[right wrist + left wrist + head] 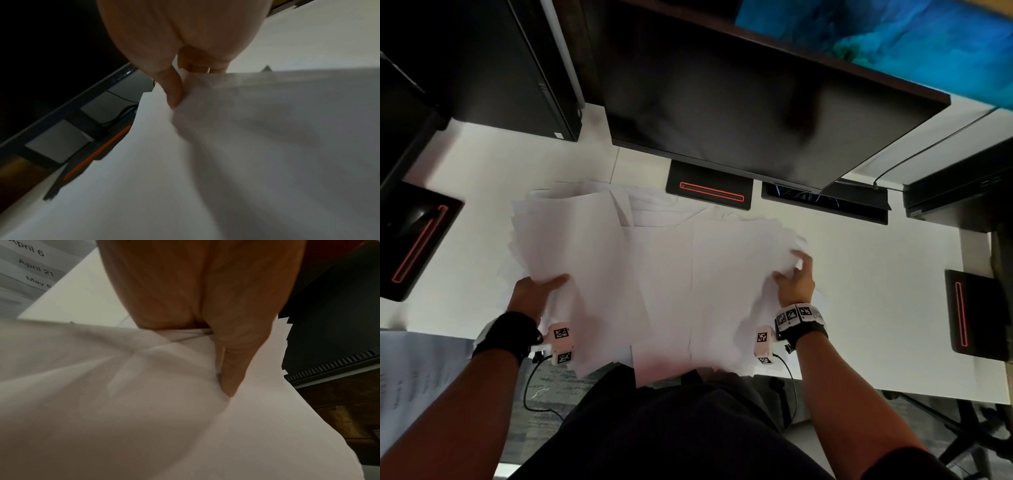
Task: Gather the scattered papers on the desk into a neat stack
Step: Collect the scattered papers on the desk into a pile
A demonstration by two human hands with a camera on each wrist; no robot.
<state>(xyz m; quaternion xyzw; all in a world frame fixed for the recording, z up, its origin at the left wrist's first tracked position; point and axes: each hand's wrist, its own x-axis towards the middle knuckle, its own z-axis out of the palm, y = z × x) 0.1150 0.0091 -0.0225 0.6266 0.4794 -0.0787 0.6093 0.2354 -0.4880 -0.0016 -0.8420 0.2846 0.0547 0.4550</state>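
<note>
Dark clothing of the person (671, 428) fills the bottom of the head view, and above it two bare forearms are stretched out over the white desk (876, 291). Between the hands a loose, uneven spread of white papers (671, 267) is seen, overlapping at many angles, its near edge hanging past the desk's front edge towards the person's lap and its far edge reaching almost to the monitor stand (709, 190).

At the spread's left side a bundle of sheets is pinched by the left hand (536, 291): the thumb is laid on top of the sheets, and in the left wrist view the thumb (232, 369) is pressed into the paper, which is creased around it. Staggered sheet edges are shown beside it.

At the right side the papers are held by the right hand (792, 281), its thumb laid on top and its fingers bent at the sheets' edge; in the right wrist view the thumb (173, 91) is clamped against the sheet.

A dark monitor (739, 102) is hung over the far part of the desk. A printed sheet with dates (30, 264) is visible at the left.
</note>
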